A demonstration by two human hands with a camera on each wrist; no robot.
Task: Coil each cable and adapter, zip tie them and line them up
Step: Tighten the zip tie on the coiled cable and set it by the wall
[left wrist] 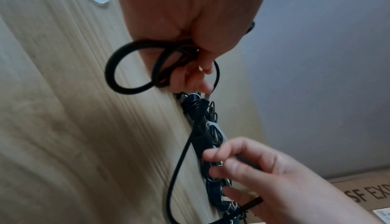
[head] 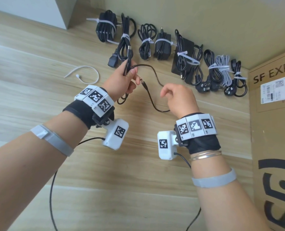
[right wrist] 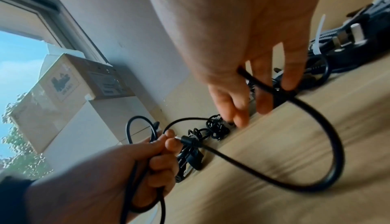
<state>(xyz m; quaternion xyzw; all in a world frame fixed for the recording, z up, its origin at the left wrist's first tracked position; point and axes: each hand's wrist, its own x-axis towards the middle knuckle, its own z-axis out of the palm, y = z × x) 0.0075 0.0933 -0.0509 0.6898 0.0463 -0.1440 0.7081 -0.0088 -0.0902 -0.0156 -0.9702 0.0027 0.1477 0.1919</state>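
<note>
My left hand is raised above the wooden surface and grips several loops of a thin black cable. Those loops stick out of the fist in the left wrist view. The cable's barrel plug hangs free just beside the left fingers. From there the loose length sags down and runs to my right hand, which pinches it between thumb and fingers. In the right wrist view the slack forms a wide loop below the right hand. A loose white zip tie lies left of the hands.
A row of coiled cables and adapters, each bound with a white tie, lies along the wall at the back. A large cardboard box stands at the right edge. A second box sits by a window.
</note>
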